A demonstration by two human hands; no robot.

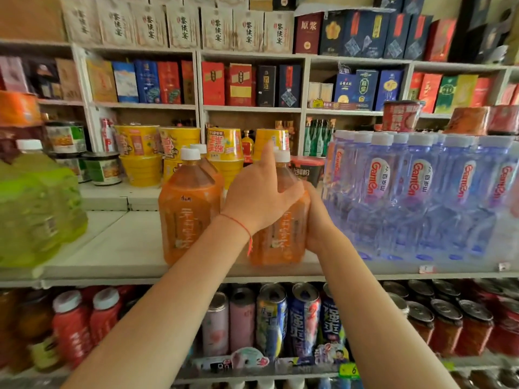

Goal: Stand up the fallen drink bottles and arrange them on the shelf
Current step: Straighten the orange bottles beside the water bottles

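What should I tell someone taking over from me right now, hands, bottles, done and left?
Left hand: grips the right orange bottle at its shoulder, index finger pointing up.
Right hand: holds the same bottle from its right side.
That bottle stands upright at the shelf front, beside the water pack.
Left orange bottle stands upright, free of both hands, with another behind it.
Done: orange bottles in view are upright.
Left: let go, line them up. No fallen bottle shows in this view.
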